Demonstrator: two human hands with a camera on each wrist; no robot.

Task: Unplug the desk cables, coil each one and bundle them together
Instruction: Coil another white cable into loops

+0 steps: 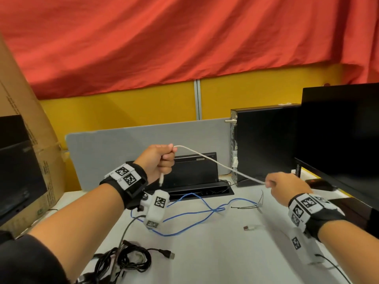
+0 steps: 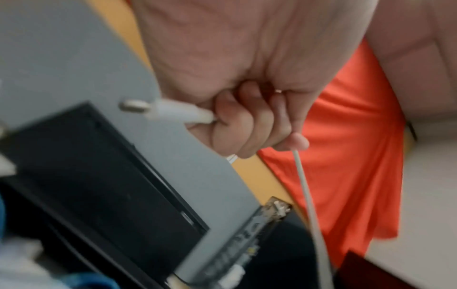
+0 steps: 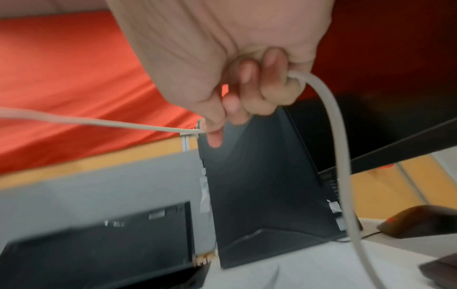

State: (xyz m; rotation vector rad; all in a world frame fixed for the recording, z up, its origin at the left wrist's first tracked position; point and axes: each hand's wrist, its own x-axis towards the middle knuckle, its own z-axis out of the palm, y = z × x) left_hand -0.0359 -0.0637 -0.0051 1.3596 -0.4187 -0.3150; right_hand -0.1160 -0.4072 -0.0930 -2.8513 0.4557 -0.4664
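Note:
A thin white cable (image 1: 217, 162) stretches in the air between both hands above the desk. My left hand (image 1: 162, 160) grips one end in a fist, and the cable's plug (image 1: 161, 180) hangs below the fist; the plug (image 2: 158, 110) sticks out to the left in the left wrist view. My right hand (image 1: 276, 184) holds the cable (image 3: 111, 123) farther along, and the rest (image 3: 343, 156) runs down toward the desk. The other white plug (image 1: 249, 228) lies on the desk. A blue cable (image 1: 190, 216) loops loosely across the desk. A coiled black cable (image 1: 127, 261) lies at the front left.
A black computer tower (image 1: 264, 140) and a monitor (image 1: 340, 136) stand at the right. An open black cable box (image 1: 194, 173) sits before the grey divider (image 1: 123, 144). Cardboard (image 1: 24, 124) leans at the left. Thin black ties (image 1: 246, 207) and a mouse (image 1: 317, 184) lie on the desk.

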